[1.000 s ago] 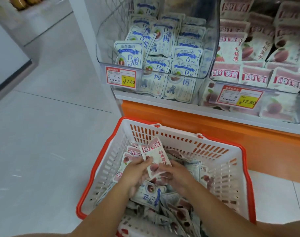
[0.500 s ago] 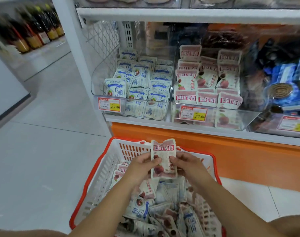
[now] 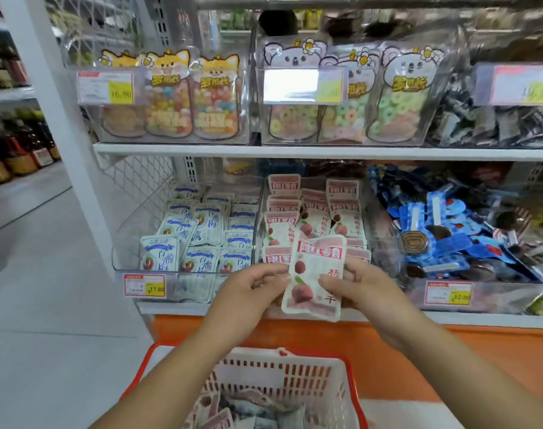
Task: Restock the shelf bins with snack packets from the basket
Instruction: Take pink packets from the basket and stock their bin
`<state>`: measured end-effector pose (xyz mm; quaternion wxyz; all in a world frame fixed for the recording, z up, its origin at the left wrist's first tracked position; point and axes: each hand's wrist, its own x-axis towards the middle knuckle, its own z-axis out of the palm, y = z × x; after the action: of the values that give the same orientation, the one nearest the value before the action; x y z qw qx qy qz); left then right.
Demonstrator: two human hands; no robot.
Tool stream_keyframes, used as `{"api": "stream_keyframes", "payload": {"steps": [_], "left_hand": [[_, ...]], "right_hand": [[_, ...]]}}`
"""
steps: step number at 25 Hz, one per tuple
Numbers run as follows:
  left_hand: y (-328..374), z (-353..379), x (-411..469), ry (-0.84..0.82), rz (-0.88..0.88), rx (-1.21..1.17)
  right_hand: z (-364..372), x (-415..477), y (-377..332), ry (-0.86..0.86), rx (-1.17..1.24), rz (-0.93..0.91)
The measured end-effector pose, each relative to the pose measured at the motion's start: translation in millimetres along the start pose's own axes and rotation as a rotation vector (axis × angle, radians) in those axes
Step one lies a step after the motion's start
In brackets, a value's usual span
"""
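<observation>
Three lower bins: middle bin (image 3: 374,224) held pink stock (image 3: 341,209); white-blue packets (image 3: 202,224) lay at its 9 o'clock.
Basket (image 3: 295,376): at 6 o'clock, more packets inside.
Hands: left hand (image 3: 248,292) and right hand (image 3: 366,289) pinched the pink packet (image 3: 313,274) by its side edges, in front of the middle bin.
Risk: the light pinch could let it slip, or it could be misfiled at 9 o'clock.

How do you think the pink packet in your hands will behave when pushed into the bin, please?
Probably floppy: the pink packet curves slightly between the left hand and right hand. Likely light, since pinches at its edges carry it. Its glossy film may slide on the stacked packets.
</observation>
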<state>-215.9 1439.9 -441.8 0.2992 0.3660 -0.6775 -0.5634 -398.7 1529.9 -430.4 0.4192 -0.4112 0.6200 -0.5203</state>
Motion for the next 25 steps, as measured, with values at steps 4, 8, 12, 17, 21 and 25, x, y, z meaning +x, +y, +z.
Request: {"api": "stream_keyframes", "payload": {"steps": [4, 8, 12, 17, 21, 25], "left_hand": [[49, -5, 59, 0.061, 0.237, 0.385], [70, -6, 151, 0.014, 0.42, 0.993], [65, -1, 230, -0.083, 0.461, 1.304], [26, -24, 246, 0.172, 0.526, 1.266], [19, -25, 250, 0.191, 0.364, 0.923], [29, -21, 224, 0.211, 0.389, 0.848]], "right_hand": [[-38, 49, -19, 0.404, -0.239, -0.043], [-46, 111, -25, 0.517, -0.352, -0.045], [-51, 162, -26, 0.358, -0.514, 0.071], [-52, 186, -5, 0.173, -0.797, 0.231], [-47, 187, -5, 0.229, -0.912, 0.18], [-48, 171, -3, 0.293, -0.859, 0.131]]}}
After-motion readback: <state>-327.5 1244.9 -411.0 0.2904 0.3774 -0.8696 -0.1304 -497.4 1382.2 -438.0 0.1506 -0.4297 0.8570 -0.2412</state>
